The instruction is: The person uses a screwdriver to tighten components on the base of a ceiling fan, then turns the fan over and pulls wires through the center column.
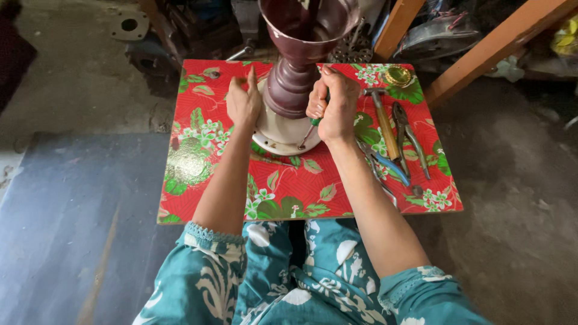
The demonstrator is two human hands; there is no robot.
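A dark maroon turned stand (293,72) with a wide cup top stands upright on a white round base (278,133), on a low table covered in a red floral cloth (211,156). My left hand (243,101) rests flat against the left side of the base, fingers pointing up. On the right side, my right hand (333,106) is closed around a green-handled screwdriver (309,132), its shaft angled down onto the white base.
A wooden-handled hammer (385,127), pliers (410,137) and blue-handled pliers (388,165) lie on the cloth at right. A small gold-coloured cap (398,76) sits at the far right corner. Wooden beams (494,45) and metal parts stand behind the table on a concrete floor.
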